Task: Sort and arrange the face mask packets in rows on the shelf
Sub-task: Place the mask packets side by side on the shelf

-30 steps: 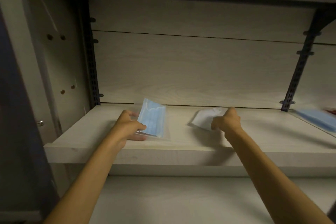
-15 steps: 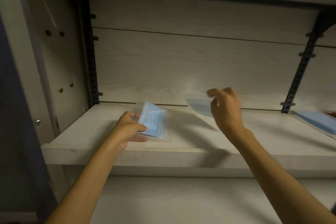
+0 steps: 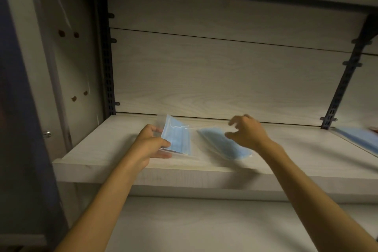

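On shelf (image 3: pixel 286 155), your left hand (image 3: pixel 150 143) pinches a blue mask pkt (image 3: pixel 177 139); right hand (image 3: pixel 247 132) hovers w/ fingers spread over a 2nd pkt (image 3: pixel 223 144) lying flat beside it.

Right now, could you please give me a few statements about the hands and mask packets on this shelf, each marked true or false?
1. The left hand holds a blue mask packet. True.
2. The right hand grips the second packet. False: its fingers are spread above it, holding nothing.
3. Both packets lie on the shelf. True.
4. The two packets are stacked. False: they sit side by side.
5. More blue packets lie at far right. True.
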A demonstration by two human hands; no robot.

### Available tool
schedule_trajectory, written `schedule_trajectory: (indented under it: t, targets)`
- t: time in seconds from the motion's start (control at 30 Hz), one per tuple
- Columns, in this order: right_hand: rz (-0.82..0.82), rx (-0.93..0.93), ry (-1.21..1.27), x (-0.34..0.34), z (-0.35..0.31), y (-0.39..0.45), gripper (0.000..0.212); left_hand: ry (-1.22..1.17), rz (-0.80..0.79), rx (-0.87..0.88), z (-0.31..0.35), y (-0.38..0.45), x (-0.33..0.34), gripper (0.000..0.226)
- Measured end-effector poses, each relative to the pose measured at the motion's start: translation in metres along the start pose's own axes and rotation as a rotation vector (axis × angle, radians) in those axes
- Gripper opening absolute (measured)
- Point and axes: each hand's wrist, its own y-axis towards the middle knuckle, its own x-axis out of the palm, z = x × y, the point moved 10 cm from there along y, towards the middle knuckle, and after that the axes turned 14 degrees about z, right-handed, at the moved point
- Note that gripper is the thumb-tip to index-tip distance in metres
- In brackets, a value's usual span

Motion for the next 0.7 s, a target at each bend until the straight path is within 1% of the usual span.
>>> schedule_trajectory:
  t: [0.03, 0.07, 0.1, 0.13, 0.23, 0.33, 0.47, 0.53, 0.6, 0.63, 0.67, 0.7]
  targets:
    - [-0.122, 0.072, -0.138, 0.01, 0.018, 0.001, 0.051, 0.003, 0.004, 0.004, 0.0, 0.001, 0.0, 0.05]
    - [-0.242, 0.146, -0.22, 0.018, 0.032, -0.003, 0.059, 0.005, 0.005, 0.008, 0.0, 0.001, 0.0, 0.051]
    - [-0.328, 0.208, -0.234, 0.025, 0.041, -0.008, 0.065, 0.005, 0.004, 0.011, 0.0, 0.002, -0.001, 0.051]
    - [-0.361, 0.251, -0.21, 0.029, 0.046, -0.011, 0.067, 0.003, 0.005, 0.013, 0.0, 0.002, -0.001, 0.052]
    - [-0.36, 0.345, -0.087, 0.028, 0.05, -0.017, 0.066, -0.007, -0.003, 0.019, -0.001, 0.003, -0.001, 0.053]
    - [-0.378, 0.453, 0.034, 0.024, 0.051, -0.025, 0.058, -0.011, -0.03, 0.026, -0.002, 0.004, 0.001, 0.051]
    - [-0.381, 0.588, 0.215, 0.027, 0.052, -0.03, 0.055, -0.021, -0.036, 0.029, -0.001, 0.004, 0.0, 0.054]
    - [-0.367, 0.723, 0.446, 0.028, 0.053, -0.037, 0.045, -0.045, -0.042, 0.021, 0.001, 0.003, 0.0, 0.053]
    - [-0.394, 0.83, 0.734, 0.029, 0.043, -0.047, 0.024, -0.053, -0.06, 0.011, 0.003, 0.001, 0.002, 0.048]
    - [-0.405, 0.857, 0.812, 0.029, 0.039, -0.053, 0.015, -0.052, -0.067, 0.006, 0.003, 0.001, 0.002, 0.048]
    - [-0.408, 0.874, 0.846, 0.028, 0.037, -0.058, 0.012, -0.052, -0.071, 0.0, 0.003, 0.0, 0.003, 0.049]
    - [-0.402, 0.873, 0.855, 0.028, 0.037, -0.062, 0.013, -0.05, -0.07, -0.008, 0.003, -0.001, 0.003, 0.051]
